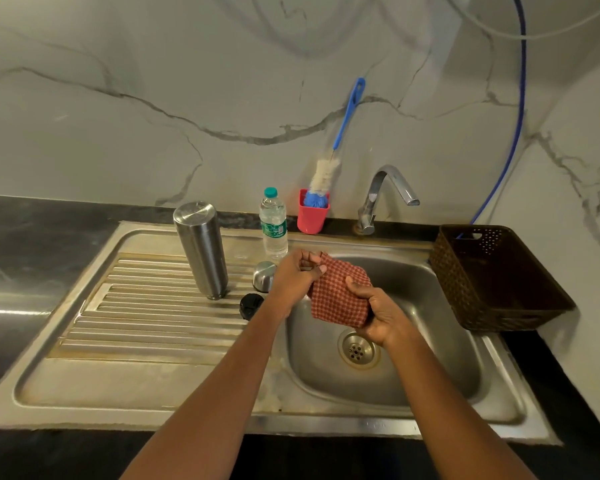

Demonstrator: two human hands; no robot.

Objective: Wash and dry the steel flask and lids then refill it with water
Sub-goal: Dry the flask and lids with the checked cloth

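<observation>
Over the sink (430, 368) basin, I'm gripping a red checked cloth (336, 296) with both hands, my right hand (378, 313) wrapping round its lower end and my left hand (297, 275) pinching the top. Just left of that, the black lid (251, 305) and steel lid (264, 276) are sitting on the drainboard (146, 306), the steel flask (201, 251) is standing mouth-down behind them, and a water bottle (273, 225) is standing further back.
</observation>
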